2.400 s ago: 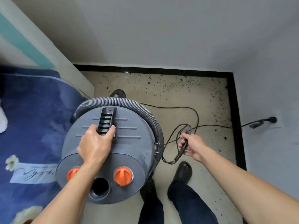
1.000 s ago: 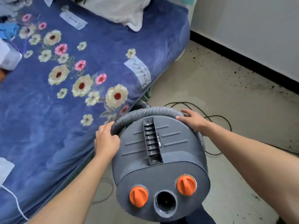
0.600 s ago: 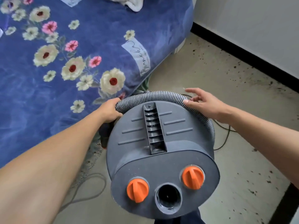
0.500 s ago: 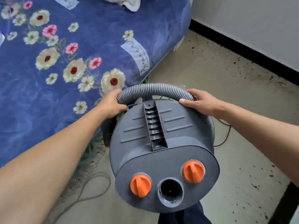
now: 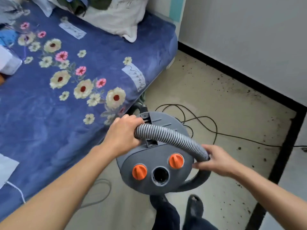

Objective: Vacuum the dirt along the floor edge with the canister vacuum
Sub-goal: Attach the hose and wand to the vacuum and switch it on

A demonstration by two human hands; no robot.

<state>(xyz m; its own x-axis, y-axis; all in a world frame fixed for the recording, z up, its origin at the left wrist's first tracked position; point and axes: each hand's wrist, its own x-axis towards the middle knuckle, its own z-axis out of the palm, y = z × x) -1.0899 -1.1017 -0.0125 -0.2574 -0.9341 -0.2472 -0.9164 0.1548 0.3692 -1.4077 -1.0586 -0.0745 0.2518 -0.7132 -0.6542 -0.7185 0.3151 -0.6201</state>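
Left hand [image 5: 123, 135]: closed around the ribbed grey flexible hose [image 5: 174, 136], gripping it where it crosses the black carry handle [image 5: 144, 115].
Right hand [image 5: 216, 161]: fingers curled around the same hose lower down, beside the canister's right flank.
Canister: the round grey plastic canister vacuum [image 5: 154, 156] is low between the two arms, beside the bed. Whether it rests on the floor cannot be told.
Front face: two orange twist knobs [image 5: 139, 172] flank an open round inlet port [image 5: 160, 175]. No hose is fitted in it.
Hose run: past the right hand it curves down in a dark loop, too blurred to trace.
Power lead: a thin black cord [image 5: 214, 128] lies in loose loops on the beige floor [image 5: 199, 90] beyond the canister.
Dirt: dark specks [image 5: 249, 92] are scattered along the black skirting band [image 5: 282, 156] at the wall's foot, well apart from the canister.
Surroundings: a bed with a blue flowered cover [image 5: 49, 97] is on the left.
Handling, hose: judged light, springy and prone to kinking. Best held near a stiff end cuff when seating it in the port.
Handling, canister: judged bulky and fairly heavy, with a smooth shell. Take it by the carry handle, not the hose.
Risk: the loose cord could snag feet.
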